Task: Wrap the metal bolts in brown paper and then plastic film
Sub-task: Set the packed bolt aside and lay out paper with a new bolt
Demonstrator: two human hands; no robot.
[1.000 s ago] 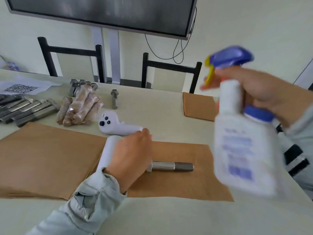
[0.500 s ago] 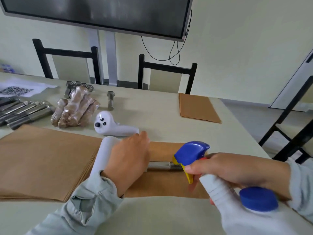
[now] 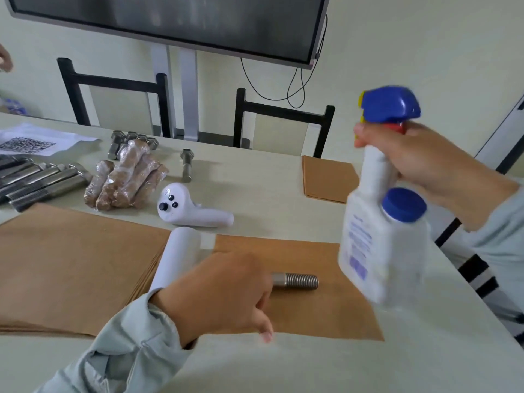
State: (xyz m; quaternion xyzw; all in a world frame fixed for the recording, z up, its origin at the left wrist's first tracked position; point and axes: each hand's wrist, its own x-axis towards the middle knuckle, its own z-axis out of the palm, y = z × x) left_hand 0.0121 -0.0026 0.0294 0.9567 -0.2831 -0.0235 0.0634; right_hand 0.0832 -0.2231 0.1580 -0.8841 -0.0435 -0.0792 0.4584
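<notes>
A metal bolt (image 3: 296, 280) lies on a brown paper sheet (image 3: 317, 313) at the table's front; only its threaded end shows. My left hand (image 3: 218, 293) covers the bolt's head end, and whether the fingers grip it is hidden. My right hand (image 3: 425, 163) grips the neck of a white spray bottle (image 3: 380, 245) with a blue trigger head, held in the air above the sheet's right side. A white roll of plastic film (image 3: 178, 256) lies left of my left hand.
A stack of brown paper (image 3: 73, 268) lies at the left. Several wrapped bolts (image 3: 127, 180), bare bolts (image 3: 37, 180), one lone bolt (image 3: 186, 164), a white controller (image 3: 192, 211) and more paper (image 3: 326, 180) sit further back. Black chairs stand behind the table.
My right hand has swung the spray bottle down next to the bolt and back up to the right. My left hand stays over the bolt's head end.
</notes>
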